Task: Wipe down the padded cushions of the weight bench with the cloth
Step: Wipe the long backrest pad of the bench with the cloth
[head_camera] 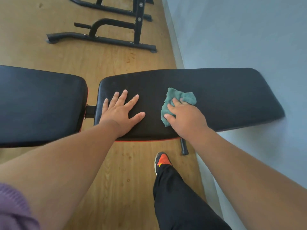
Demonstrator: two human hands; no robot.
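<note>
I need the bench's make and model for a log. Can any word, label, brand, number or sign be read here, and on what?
None can be read.
Cushions: plain black, no print shows.
Cloth, under the right hand: plain green.
Shoe: orange and yellow marks, no letters legible.
Rack on the floor: bare black tubing, no label shows.
Left hand lies flat on the cushion and covers no visible text.

No text, label, brand, number or sign can be read anywhere in the view.
</note>
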